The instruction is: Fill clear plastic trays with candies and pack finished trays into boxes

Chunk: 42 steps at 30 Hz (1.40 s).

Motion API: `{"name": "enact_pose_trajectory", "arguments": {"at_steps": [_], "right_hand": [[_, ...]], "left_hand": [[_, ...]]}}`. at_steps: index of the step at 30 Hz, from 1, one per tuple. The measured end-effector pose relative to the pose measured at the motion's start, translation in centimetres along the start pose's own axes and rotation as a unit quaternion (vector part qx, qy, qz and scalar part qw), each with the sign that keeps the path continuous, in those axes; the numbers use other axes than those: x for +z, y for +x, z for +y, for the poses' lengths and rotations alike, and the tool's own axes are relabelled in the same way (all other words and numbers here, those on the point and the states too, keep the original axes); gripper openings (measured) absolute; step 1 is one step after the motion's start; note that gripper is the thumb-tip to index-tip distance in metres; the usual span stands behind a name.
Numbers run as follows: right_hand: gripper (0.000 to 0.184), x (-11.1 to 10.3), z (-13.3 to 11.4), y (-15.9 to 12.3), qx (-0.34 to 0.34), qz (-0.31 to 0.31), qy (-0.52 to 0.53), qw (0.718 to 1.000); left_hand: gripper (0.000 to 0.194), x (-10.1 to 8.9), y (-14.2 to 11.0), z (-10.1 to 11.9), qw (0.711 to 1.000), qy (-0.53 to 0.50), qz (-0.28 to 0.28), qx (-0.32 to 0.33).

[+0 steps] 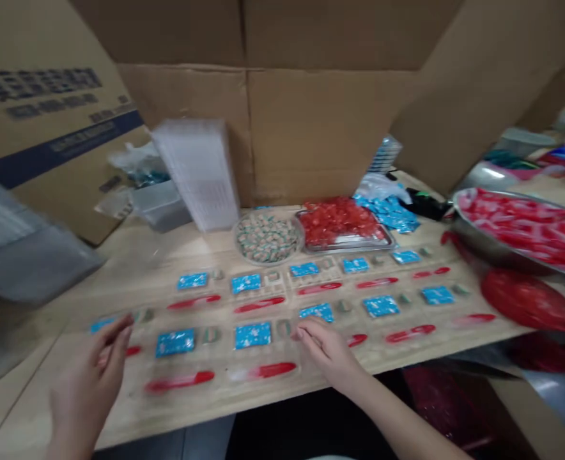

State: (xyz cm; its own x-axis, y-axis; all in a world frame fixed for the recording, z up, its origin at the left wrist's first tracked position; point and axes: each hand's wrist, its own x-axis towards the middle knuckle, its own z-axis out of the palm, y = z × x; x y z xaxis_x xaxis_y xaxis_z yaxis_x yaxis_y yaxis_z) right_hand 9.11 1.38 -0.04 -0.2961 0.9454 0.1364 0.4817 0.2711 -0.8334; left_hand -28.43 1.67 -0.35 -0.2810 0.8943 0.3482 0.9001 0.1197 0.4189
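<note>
Clear plastic trays (306, 291) lie in two rows on the wooden table, holding blue patterned packets (252, 335), small beige-and-green pieces (210, 335) and red, pen-shaped plastic items (273, 370). My left hand (91, 370) hovers at the front-left tray, thumb and fingers pinched together beside a small beige-and-green piece (147, 314). My right hand (330, 351) reaches in from the right, its fingertips closed next to another beige-and-green piece (284, 329) in a front tray. Whatever either pinch holds is too small or blurred to make out.
Behind the rows stand a round tub of beige-and-green pieces (268, 237), a metal tray (347, 243) of red pieces and a stack of clear trays (199, 172). Blue packets (392, 214) are heaped nearby. At right is a metal bowl (484, 246) of red-and-pink items. Cardboard (321, 128) walls the back.
</note>
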Motion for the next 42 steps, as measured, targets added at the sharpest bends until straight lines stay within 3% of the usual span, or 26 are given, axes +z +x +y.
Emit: {"name": "enact_pose_trajectory", "arguments": {"at_steps": [2,6,11,15,19,22,25,32,36,42], "right_hand": [[0.026,-1.5,1.6,-1.1,0.054,0.032,0.028,0.998],[0.027,-5.0,4.3,-2.4,0.098,0.066,0.051,0.992],[0.023,-8.4,7.0,-3.1,0.109,0.126,0.046,0.985],[0.020,-9.8,8.4,-3.3,0.111,0.170,0.045,0.978],[0.021,-11.1,8.9,-3.1,0.080,0.207,-0.009,0.975],[0.020,-11.9,9.4,-2.5,0.080,0.235,-0.037,0.968],[0.018,-12.3,10.0,-1.6,0.079,0.250,-0.049,0.964],[0.024,-12.6,11.3,0.0,0.044,0.251,-0.085,0.963],[0.027,-12.7,12.7,-0.3,0.034,0.245,-0.115,0.962],[0.027,-13.3,15.7,0.1,-0.014,0.207,-0.141,0.968]], "left_hand": [[0.030,1.4,-0.9,3.6,0.998,-0.052,-0.010,-0.036],[0.038,6.2,-1.0,12.0,0.986,-0.118,-0.116,0.027],[0.040,11.8,3.0,21.7,0.975,-0.110,-0.150,0.123],[0.031,15.7,6.9,25.9,0.974,-0.098,-0.123,0.162],[0.045,19.6,9.2,26.4,0.979,-0.006,-0.064,0.195],[0.047,22.0,9.8,25.5,0.976,0.044,-0.113,0.181],[0.048,23.1,10.0,24.8,0.969,0.066,-0.157,0.178],[0.040,22.1,9.8,25.7,0.976,0.033,-0.150,0.156],[0.029,20.6,9.1,26.9,0.973,-0.096,-0.141,0.153],[0.021,18.8,9.6,26.3,0.979,-0.122,-0.083,0.144]]}}
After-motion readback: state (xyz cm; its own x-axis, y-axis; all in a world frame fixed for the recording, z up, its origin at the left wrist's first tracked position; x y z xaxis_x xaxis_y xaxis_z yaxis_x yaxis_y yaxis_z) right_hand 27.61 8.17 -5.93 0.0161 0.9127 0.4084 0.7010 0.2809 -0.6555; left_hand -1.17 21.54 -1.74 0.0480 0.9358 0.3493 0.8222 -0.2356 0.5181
